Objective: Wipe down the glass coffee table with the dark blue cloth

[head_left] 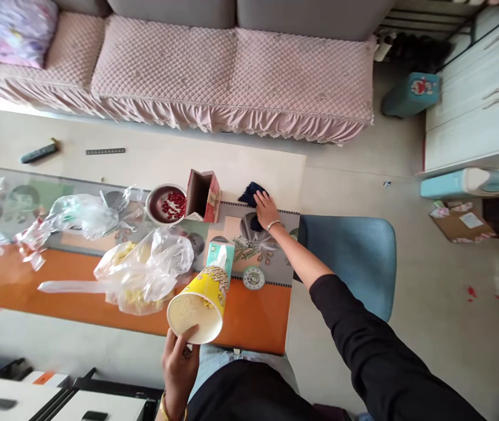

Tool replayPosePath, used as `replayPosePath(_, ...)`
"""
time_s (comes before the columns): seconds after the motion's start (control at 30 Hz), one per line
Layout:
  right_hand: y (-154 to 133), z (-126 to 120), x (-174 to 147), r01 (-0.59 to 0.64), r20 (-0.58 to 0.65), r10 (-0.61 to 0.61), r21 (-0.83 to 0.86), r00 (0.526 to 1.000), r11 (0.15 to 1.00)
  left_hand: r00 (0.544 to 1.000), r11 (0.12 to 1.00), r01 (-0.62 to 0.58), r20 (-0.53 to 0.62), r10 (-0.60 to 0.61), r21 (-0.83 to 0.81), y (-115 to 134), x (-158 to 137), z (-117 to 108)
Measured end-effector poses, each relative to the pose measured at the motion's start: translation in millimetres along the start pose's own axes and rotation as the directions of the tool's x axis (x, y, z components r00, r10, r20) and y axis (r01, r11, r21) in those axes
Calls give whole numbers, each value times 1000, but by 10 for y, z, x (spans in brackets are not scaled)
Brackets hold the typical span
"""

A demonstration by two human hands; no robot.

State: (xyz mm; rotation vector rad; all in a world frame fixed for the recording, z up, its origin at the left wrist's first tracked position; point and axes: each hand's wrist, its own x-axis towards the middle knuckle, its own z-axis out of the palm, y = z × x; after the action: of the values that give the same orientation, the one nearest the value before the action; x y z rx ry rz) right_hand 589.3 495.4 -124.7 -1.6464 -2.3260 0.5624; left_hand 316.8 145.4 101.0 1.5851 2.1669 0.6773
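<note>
My left hand [181, 359] grips a yellow paper popcorn bucket [205, 292] by its rim, the thumb inside the opening. The bucket is tilted with its white mouth towards me, and a few yellowish bits show inside. Out across the table, my right hand [265, 210] presses on a dark blue cloth [250, 194], which sticks out past the fingers and below the palm. Behind the bucket lies a teal tissue pack [220, 255] with a white tissue sticking out. A round patterned coaster [253, 278] is nearer me than my right hand.
Left of the bucket lies a clear plastic bag [144, 269] with pale yellow pieces. Farther back stand a metal bowl [155, 204] of red seeds and an open red box [205, 199]. More crumpled bags [82, 213] lie leftward. A blue chair [350, 257] adjoins the table's right end.
</note>
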Motion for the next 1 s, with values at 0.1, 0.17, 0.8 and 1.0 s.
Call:
replayPosePath(0.1, 4, 29, -417, -46, 19, 48, -66, 999, 997, 979, 986, 160, -130, -154, 36, -311, -386, -320)
replayPosePath(0.17, 4, 78, -685, -81, 3, 82, -121, 997, 989, 941, 960, 276, -215, -261, 43, -568, -627, -521)
replayPosePath(0.8, -151, 263, -1318, -188, 18, 195, -195, 981, 963, 585, 662, 750, -461, -667, -6, -3217, 1114, -1245)
replayPosePath(1.0, -147, 281, -1315, -190, 31, 203, -246, 979, 950, 582, 660, 750, -449, -679, -26, -3160, 1219, -1195)
